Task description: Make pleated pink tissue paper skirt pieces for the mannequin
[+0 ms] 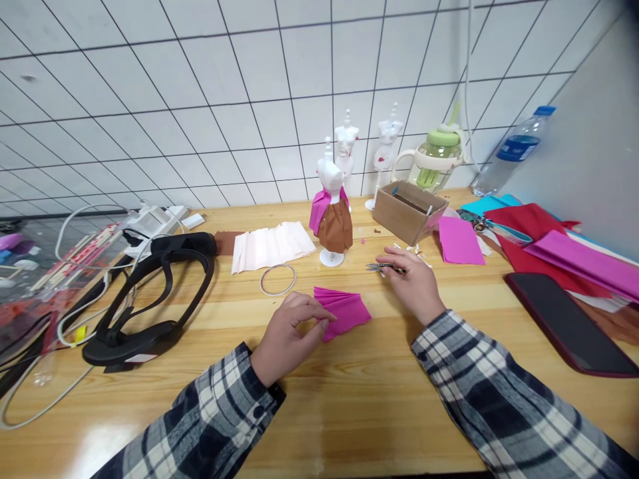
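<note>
A pleated magenta piece (347,313) lies on the table, and my left hand (294,332) pinches its left edge between thumb and fingers. To the right, my right hand (412,283) has its fingers closed round small metal scissors or snips (382,267), whose tips point left. Behind the magenta piece stands a small white mannequin (330,174) wearing a brown skirt (335,227) and a magenta drape (320,211). A thin ring (278,294) lies flat to the left. Beyond it is a pleated pale pink strip (272,247) on brown material.
Two more mannequins (345,143) stand near the tiled wall. A cardboard box (409,216), a green-lidded cup (434,159) and a bottle (516,150) are at the back right. Coloured sheets (534,233) and a phone (569,322) lie right, a black headset frame (144,346) left.
</note>
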### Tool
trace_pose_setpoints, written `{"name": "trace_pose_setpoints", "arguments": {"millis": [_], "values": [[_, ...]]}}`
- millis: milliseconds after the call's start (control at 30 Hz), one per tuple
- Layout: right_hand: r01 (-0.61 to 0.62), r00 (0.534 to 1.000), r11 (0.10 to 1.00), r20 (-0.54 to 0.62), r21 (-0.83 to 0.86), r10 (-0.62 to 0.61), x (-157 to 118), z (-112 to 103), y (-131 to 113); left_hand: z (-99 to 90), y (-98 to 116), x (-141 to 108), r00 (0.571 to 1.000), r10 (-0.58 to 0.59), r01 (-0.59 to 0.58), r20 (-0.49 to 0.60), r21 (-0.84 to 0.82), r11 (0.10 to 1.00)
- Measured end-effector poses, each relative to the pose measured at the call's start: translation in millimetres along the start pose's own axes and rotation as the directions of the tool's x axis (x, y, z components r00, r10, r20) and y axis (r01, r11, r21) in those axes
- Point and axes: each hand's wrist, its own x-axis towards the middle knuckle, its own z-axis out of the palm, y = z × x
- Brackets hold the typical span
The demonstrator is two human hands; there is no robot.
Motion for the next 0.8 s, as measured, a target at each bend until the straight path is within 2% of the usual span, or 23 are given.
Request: {"name": "trace_pose_setpoints", "arguments": {"millis": [67,167,267,367,500,667,800], "values": [[0.007,1.000,1.000,0.027,-0.010,-0.007,-5,0,-12,0.1,0,0,1.000,0.008,-0.008,-0.004,-0.002,1.000],[0.055,0.991,0.996,0.118,0.072,-0.063,-16,1,-38,0.7,1,0,1.000,0.015,-0.015,-0.010,-0.002,1.000],[0.163,0.948,0.965,0.239,0.204,-0.210,-31,4,-62,1.7,1,0,1.000,0.017,-0.016,-0.023,0.008,1.000],[0.153,0.915,0.936,0.312,0.318,-0.256,-42,8,-77,3.3,-1,0,0.999,0.041,-0.040,-0.035,0.034,0.999],[0.058,0.917,0.934,0.351,0.352,-0.189,-47,10,-85,5.4,-5,-1,0.996,0.086,-0.084,-0.034,0.064,0.994],[0.032,0.910,0.955,0.386,0.294,-0.149,-48,11,-86,5.6,-7,-1,0.993,0.116,-0.114,-0.011,0.095,0.989],[0.060,0.867,0.973,0.471,0.224,-0.162,-48,11,-85,6.9,-7,-1,0.988,0.150,-0.153,0.029,0.153,0.976]]}}
